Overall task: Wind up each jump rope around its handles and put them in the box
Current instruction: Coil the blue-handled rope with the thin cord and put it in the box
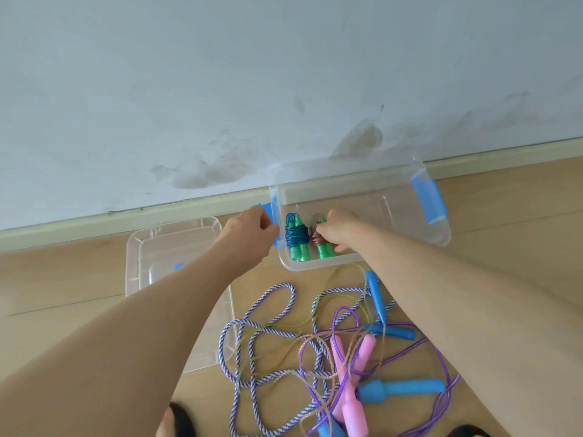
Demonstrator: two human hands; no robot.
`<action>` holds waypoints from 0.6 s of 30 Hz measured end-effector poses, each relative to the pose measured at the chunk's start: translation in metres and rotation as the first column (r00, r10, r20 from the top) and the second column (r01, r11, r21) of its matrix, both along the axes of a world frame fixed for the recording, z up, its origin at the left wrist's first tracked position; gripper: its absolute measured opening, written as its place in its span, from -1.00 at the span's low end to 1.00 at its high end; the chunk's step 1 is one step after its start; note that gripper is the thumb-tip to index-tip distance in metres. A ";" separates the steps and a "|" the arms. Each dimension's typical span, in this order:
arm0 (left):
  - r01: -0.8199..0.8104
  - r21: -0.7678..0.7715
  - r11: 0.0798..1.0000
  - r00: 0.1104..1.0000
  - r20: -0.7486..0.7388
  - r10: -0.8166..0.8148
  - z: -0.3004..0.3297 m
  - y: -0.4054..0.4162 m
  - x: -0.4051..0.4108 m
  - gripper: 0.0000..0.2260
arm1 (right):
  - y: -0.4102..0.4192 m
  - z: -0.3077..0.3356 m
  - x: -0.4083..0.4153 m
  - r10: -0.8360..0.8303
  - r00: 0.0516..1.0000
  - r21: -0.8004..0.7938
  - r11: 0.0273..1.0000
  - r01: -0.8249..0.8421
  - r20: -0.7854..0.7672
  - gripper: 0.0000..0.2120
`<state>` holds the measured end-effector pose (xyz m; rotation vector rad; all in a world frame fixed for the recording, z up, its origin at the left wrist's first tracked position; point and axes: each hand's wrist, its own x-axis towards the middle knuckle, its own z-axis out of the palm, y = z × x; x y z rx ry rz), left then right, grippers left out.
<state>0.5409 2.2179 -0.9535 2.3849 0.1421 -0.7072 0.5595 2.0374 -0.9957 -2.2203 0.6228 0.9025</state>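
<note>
A clear plastic box (441,234) with blue latches stands on the floor by the wall. Inside it lies a wound jump rope with green handles and a dark blue cord (297,238). Beside it is a second green-handled bundle wound with pinkish cord (321,244), which my right hand (339,230) grips inside the box. My left hand (252,231) hovers by the box's left blue latch, fingers curled, holding nothing that I can see. On the floor in front lies a tangle of loose ropes: a blue-and-white braided rope (252,329), a purple cord (441,367), pink handles (350,389) and blue handles (403,387).
The box's clear lid (176,247) lies on the wooden floor to the left of the box, partly under my left forearm. A pale wall and skirting board run behind the box. My feet show at the bottom edge.
</note>
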 end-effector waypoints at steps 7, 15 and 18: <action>0.147 0.159 0.976 0.989 -0.015 -0.146 0.009 -0.008 -0.006 -0.73 | -0.007 0.017 -0.010 0.187 0.954 -0.247 0.961 -0.127 0.235 -0.77; 0.544 0.258 0.799 0.834 -0.271 -0.481 0.027 -0.013 -0.050 -0.56 | -0.012 0.061 -0.087 0.371 0.586 -0.316 0.928 -0.199 0.720 -0.87; 0.673 0.299 0.676 0.735 -0.371 -0.567 0.023 -0.011 -0.077 -0.54 | -0.016 0.068 -0.133 0.576 0.476 -0.403 0.813 -0.420 0.664 -0.92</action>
